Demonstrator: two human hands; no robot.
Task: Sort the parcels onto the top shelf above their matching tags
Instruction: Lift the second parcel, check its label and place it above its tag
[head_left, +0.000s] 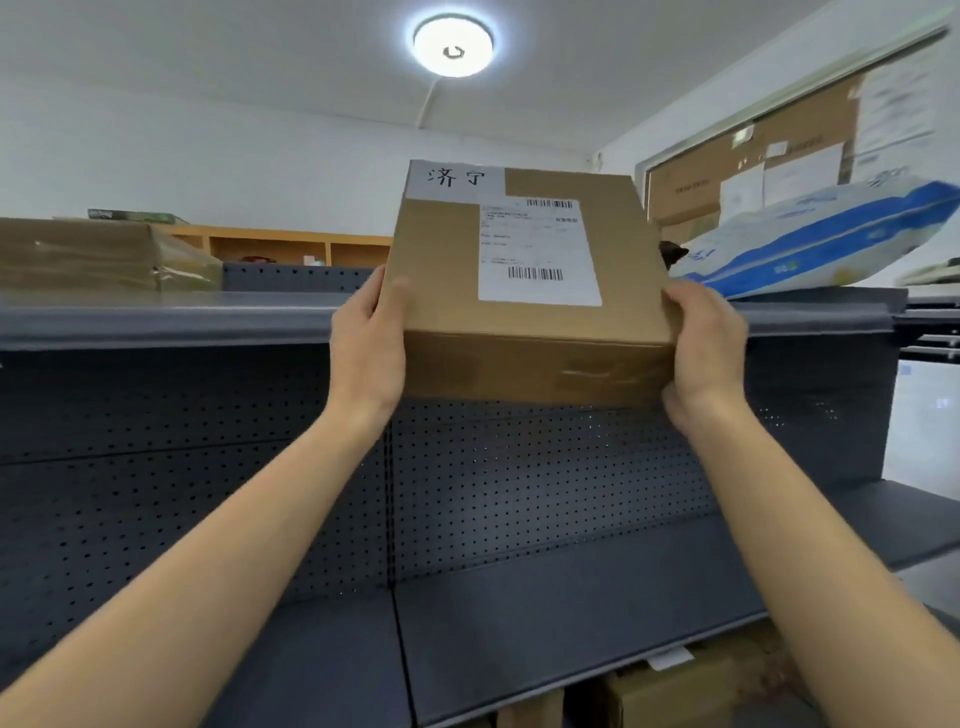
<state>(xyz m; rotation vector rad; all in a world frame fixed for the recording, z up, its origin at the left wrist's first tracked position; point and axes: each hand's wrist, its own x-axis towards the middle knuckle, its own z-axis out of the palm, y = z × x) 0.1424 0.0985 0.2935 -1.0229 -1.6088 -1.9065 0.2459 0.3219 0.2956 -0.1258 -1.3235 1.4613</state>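
A brown cardboard parcel (441, 270) is raised at the front edge of the grey top shelf (156, 317), tilted with its far end higher. It carries a white shipping label with barcodes and a white tag with two handwritten characters at its far left corner. My left hand (366, 343) grips its left side, thumb on top. My right hand (706, 353) grips the near right corner. The parcel hides the shelf edge behind it, so no shelf tags show there.
On the top shelf, a tape-wrapped brown box (93, 254) lies at the left and a blue-and-white soft parcel (821, 239) at the right. A lower grey shelf (571, 613) juts out below, with cardboard boxes (670, 691) under it. Perforated back panels stand between.
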